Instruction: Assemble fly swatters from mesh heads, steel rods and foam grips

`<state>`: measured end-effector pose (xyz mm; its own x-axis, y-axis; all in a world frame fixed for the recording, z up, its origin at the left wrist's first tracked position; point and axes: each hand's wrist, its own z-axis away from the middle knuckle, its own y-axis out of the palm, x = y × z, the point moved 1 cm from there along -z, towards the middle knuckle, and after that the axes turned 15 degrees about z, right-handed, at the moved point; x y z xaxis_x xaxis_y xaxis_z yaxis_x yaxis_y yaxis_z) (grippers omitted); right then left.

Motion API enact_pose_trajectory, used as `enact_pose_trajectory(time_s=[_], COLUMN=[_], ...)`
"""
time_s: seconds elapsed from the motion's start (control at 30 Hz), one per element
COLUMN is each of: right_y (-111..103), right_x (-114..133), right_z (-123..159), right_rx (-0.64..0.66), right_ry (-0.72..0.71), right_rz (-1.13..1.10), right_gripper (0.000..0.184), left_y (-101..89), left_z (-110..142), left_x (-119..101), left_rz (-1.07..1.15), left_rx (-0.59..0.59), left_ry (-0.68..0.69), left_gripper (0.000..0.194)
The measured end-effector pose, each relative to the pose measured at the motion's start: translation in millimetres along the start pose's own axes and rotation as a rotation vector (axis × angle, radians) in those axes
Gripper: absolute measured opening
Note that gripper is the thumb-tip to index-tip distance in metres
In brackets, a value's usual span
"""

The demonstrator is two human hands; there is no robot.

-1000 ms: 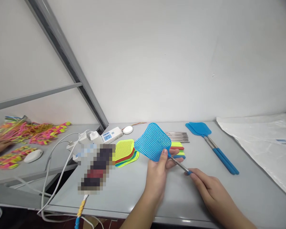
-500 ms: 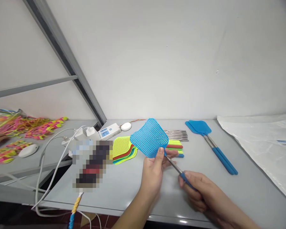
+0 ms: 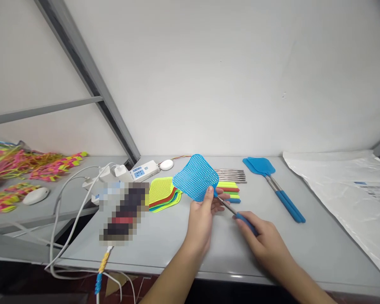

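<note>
At a grey table (image 3: 224,255), a person's right hand (image 3: 262,238) closes its fingers around the blue handle of a swatter (image 3: 196,179), while the left hand (image 3: 202,215) pinches the base of its mesh head, thumb on top. The swatter is held above the table, tilted, its head to the far left. Beyond lie stacked heads (image 3: 161,190) at left, coloured grips (image 3: 232,190) behind the left hand, two blue swatters (image 3: 286,202) at right and, farther, metal rods (image 3: 232,175).
</note>
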<state>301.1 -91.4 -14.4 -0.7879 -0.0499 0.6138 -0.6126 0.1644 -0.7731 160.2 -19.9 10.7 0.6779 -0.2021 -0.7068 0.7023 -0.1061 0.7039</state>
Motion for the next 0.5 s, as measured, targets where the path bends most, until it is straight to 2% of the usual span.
enact_pose_trajectory(time_s=[0.13, 0.5], right_y=[0, 2], right_x=[4, 3], right_z=[1, 11], right_rx=[0.029, 0.136], right_ry=[-0.035, 0.019], right_rz=[0.012, 0.027], right_gripper=[0.032, 0.035], left_y=[-1.6, -3.6], left_z=[-1, 1], left_x=[-3, -1], left_rz=[0.038, -0.039], left_rx=[-0.045, -0.085], left_ry=[0.088, 0.226], left_gripper=[0.033, 0.03])
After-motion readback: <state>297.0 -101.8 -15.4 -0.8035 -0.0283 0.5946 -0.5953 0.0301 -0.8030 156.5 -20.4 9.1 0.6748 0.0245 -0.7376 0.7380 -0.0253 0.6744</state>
